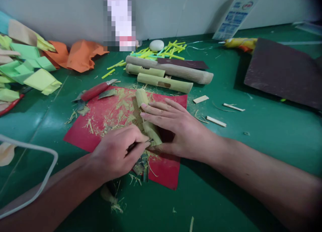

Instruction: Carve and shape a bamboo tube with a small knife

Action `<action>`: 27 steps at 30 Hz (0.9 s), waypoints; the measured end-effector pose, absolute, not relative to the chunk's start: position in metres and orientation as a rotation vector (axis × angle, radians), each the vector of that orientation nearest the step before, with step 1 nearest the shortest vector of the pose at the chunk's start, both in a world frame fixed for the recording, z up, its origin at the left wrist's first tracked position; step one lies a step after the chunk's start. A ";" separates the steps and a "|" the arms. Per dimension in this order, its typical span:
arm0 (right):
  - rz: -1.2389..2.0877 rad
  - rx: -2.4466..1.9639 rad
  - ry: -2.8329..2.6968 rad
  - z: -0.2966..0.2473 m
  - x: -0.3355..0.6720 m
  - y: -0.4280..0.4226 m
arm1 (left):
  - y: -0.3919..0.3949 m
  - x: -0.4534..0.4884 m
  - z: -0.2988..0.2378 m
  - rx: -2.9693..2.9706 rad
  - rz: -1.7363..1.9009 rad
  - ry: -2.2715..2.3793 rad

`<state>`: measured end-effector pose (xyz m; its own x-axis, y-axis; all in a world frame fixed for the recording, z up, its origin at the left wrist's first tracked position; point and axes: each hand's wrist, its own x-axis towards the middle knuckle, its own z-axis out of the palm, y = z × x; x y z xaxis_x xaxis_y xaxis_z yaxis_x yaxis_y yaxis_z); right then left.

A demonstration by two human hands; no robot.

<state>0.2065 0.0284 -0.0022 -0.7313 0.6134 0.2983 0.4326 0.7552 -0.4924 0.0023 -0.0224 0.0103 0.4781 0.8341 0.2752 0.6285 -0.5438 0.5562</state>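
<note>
A short pale-green bamboo tube (141, 97) lies on a red sheet (166, 170) in the middle of the green table. My right hand (173, 129) rests flat over the tube, fingers stretched out and pressing it down. My left hand (118, 151) is closed round a thin dark tool whose tip meets the near end of the tube; the tool is too hidden to name. Bamboo shavings (120, 113) cover the red sheet around both hands.
Behind the sheet lie two more bamboo tubes (164, 82), a long wooden stick (176, 72), a red-handled knife (97, 90) and coloured straws (163, 51). Folded coloured papers (30, 69) pile at the left. A dark sandpaper sheet (284, 72) lies right. Small wood slivers (216, 121) are scattered nearby.
</note>
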 end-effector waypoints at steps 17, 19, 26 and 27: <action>0.544 -0.792 -2.531 -0.003 0.206 0.027 | -0.023 0.003 0.012 2.314 0.712 1.232; 0.532 -0.793 -2.526 -0.003 0.206 0.027 | -0.024 0.001 0.012 2.310 0.704 1.255; 0.546 -0.807 -2.524 -0.003 0.207 0.027 | -0.022 0.004 0.013 2.319 0.742 1.225; 0.543 -0.801 -2.527 -0.003 0.207 0.027 | -0.023 0.003 0.012 2.316 0.729 1.242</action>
<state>0.2067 0.0273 -0.0027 -0.7394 0.6119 0.2808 0.4426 0.7561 -0.4821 0.0027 -0.0229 0.0122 0.4660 0.8483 0.2516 0.6333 -0.5183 0.5747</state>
